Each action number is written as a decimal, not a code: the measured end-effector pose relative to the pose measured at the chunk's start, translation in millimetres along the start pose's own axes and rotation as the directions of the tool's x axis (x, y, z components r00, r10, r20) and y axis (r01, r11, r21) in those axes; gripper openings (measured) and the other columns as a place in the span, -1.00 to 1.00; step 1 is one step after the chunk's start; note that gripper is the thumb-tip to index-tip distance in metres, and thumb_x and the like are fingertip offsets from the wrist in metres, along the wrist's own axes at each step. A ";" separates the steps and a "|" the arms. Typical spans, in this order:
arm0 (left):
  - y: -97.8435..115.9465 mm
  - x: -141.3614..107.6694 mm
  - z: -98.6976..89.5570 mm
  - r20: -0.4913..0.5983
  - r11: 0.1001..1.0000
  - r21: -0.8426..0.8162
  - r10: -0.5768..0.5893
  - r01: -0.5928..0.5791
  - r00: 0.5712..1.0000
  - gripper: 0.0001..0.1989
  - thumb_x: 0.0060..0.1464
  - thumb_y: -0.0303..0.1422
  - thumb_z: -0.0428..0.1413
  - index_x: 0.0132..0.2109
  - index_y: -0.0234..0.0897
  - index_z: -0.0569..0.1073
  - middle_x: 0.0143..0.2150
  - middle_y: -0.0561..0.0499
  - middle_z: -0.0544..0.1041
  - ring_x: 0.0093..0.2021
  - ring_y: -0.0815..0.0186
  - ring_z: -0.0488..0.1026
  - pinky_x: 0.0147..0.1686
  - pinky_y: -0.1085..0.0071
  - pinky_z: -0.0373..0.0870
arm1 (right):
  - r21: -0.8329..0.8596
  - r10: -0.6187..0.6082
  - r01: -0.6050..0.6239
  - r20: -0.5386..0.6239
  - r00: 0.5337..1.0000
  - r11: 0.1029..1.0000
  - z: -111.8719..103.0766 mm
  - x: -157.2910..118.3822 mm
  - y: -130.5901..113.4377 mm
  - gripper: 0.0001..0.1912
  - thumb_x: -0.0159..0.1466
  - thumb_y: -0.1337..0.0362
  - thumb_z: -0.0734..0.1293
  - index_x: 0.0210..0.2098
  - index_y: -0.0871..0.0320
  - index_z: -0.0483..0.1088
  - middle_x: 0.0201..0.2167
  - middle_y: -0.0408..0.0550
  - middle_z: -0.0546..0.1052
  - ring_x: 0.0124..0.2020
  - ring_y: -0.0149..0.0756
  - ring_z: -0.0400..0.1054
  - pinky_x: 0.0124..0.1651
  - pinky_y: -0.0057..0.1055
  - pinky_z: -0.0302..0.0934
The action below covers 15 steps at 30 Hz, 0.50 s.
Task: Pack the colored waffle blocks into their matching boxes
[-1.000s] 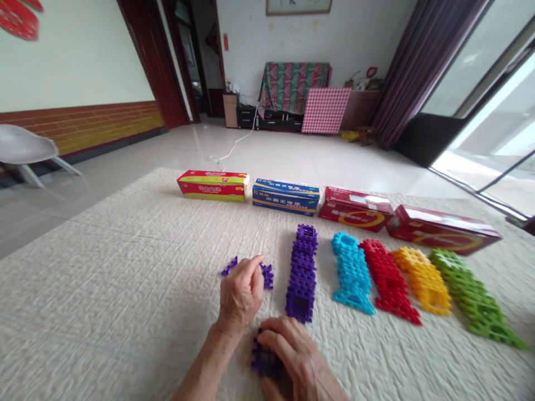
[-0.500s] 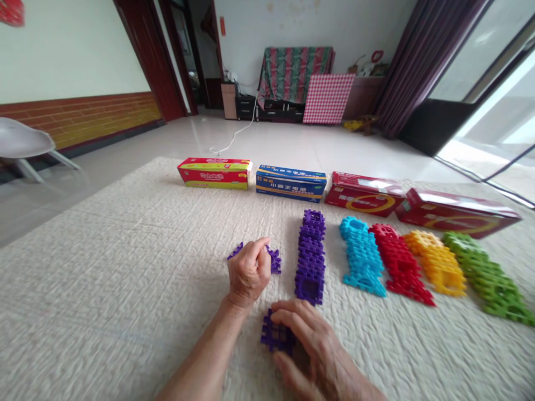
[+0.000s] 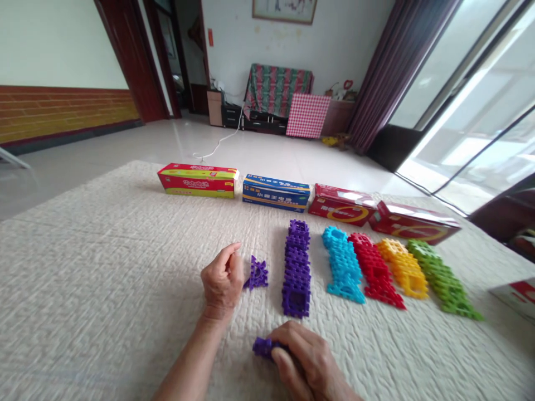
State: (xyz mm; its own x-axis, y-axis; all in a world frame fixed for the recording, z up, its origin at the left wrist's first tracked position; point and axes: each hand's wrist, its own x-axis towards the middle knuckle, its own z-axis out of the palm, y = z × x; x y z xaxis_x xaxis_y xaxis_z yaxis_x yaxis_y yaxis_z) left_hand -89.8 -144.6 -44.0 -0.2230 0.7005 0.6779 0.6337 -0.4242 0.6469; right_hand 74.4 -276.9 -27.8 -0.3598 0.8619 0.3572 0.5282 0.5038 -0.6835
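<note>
My left hand [image 3: 223, 278] is closed above the textured mat, its fingers curled in; whatever may be inside is hidden. Just right of it lies a purple triangular piece [image 3: 258, 273], flat on the mat. My right hand [image 3: 303, 353] pinches a purple block piece [image 3: 263, 347] near the bottom centre, with part of the piece covered by the fingers. Beyond that hand stretches a row of joined purple pieces [image 3: 297, 267]. Rows in light blue [image 3: 345, 264], red [image 3: 376, 271], yellow [image 3: 403, 268] and green [image 3: 443, 279] lie to its right.
Along the mat's far part stand a red-and-yellow box [image 3: 198, 182], a blue box [image 3: 275, 195] and two dark red boxes [image 3: 340, 206] [image 3: 413, 221]. A white-and-red box [image 3: 518, 298] is at the right edge. A white cord [image 3: 221, 140] crosses the tiled floor.
My right hand has closed round the purple piece, which is now tilted. My left hand has shifted left of the triangular piece, uncovering more of it. The view has turned right.
</note>
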 end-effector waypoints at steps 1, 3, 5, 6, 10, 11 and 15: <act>-0.1 -0.1 0.1 0.002 1.000 -0.004 0.005 -0.005 1.000 -0.76 0.12 -0.46 0.01 -0.21 -0.36 0.59 -0.51 0.02 0.59 -0.60 0.43 0.45 -0.57 0.57 0.26 | -0.010 0.004 -0.004 0.000 1.000 1.000 1.2 -0.4 0.9 -0.87 0.33 0.36 0.19 -0.16 0.09 0.32 -0.39 -0.13 0.45 -0.38 -0.41 0.34 -0.32 -0.51 0.23; 0.2 0.0 0.0 0.003 1.000 -0.007 0.018 -0.018 1.000 -0.76 0.12 -0.45 0.01 -0.21 -0.37 0.59 -0.48 -0.01 0.60 -0.57 0.41 0.48 -0.56 0.57 0.27 | -0.022 0.018 -0.018 0.001 1.000 1.000 4.0 -1.1 2.7 -0.81 0.31 0.38 0.20 -0.09 0.08 0.31 -0.36 -0.12 0.45 -0.37 -0.40 0.35 -0.31 -0.50 0.24; 0.6 0.4 -0.1 0.004 1.000 -0.007 0.027 -0.027 1.000 -0.76 0.13 -0.44 0.02 -0.22 -0.38 0.59 -0.47 -0.02 0.61 -0.54 0.40 0.50 -0.56 0.57 0.29 | -0.033 0.038 -0.039 -0.031 0.999 0.999 7.8 -2.1 4.8 -0.72 0.28 0.41 0.19 -0.02 0.08 0.28 -0.33 -0.09 0.44 -0.34 -0.38 0.36 -0.29 -0.50 0.27; 0.7 0.7 -0.1 0.004 1.000 -0.007 0.030 -0.030 1.000 -0.75 0.13 -0.43 0.02 -0.22 -0.39 0.59 -0.47 -0.03 0.61 -0.54 0.39 0.51 -0.56 0.57 0.29 | -0.042 0.046 -0.048 -0.054 0.997 0.998 9.9 -2.8 6.1 -0.68 0.27 0.43 0.19 0.01 0.08 0.26 -0.31 -0.09 0.43 -0.32 -0.38 0.36 -0.28 -0.50 0.28; -0.4 0.6 1.2 0.017 1.000 -0.012 0.022 -0.022 1.000 -0.75 0.14 -0.42 0.01 -0.22 -0.39 0.59 -0.45 -0.05 0.62 -0.51 0.37 0.53 -0.54 0.56 0.32 | -0.073 0.042 -0.055 -0.162 0.986 0.996 16.8 -5.7 11.6 -0.61 0.24 0.46 0.20 0.04 0.05 0.22 -0.28 -0.09 0.45 -0.30 -0.38 0.38 -0.25 -0.50 0.30; -1.0 0.4 1.6 0.023 1.000 -0.014 0.018 -0.018 1.000 -0.75 0.14 -0.42 0.01 -0.21 -0.38 0.59 -0.44 -0.05 0.62 -0.50 0.37 0.53 -0.54 0.56 0.32 | -0.073 0.040 -0.054 -0.174 0.984 0.996 17.2 -5.8 12.4 -0.62 0.25 0.46 0.20 0.03 0.04 0.23 -0.29 -0.11 0.46 -0.31 -0.39 0.38 -0.26 -0.51 0.29; -2.8 -0.6 2.4 0.030 1.000 -0.015 -0.002 0.002 1.000 -0.75 0.13 -0.40 0.01 -0.21 -0.35 0.59 -0.44 -0.02 0.61 -0.50 0.38 0.52 -0.53 0.56 0.32 | -0.034 0.035 -0.042 -0.186 0.982 0.999 14.0 -3.1 9.9 -0.74 0.29 0.44 0.16 -0.06 0.05 0.27 -0.35 -0.13 0.43 -0.38 -0.42 0.36 -0.33 -0.54 0.27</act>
State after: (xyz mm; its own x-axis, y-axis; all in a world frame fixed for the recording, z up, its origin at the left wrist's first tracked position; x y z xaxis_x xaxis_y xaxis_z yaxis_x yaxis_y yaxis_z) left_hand -89.6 -142.5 -47.1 -0.2018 0.7184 0.6658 0.6216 -0.4313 0.6538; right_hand 69.9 -275.4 -44.5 -0.1917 0.8745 0.4454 0.5683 0.4690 -0.6761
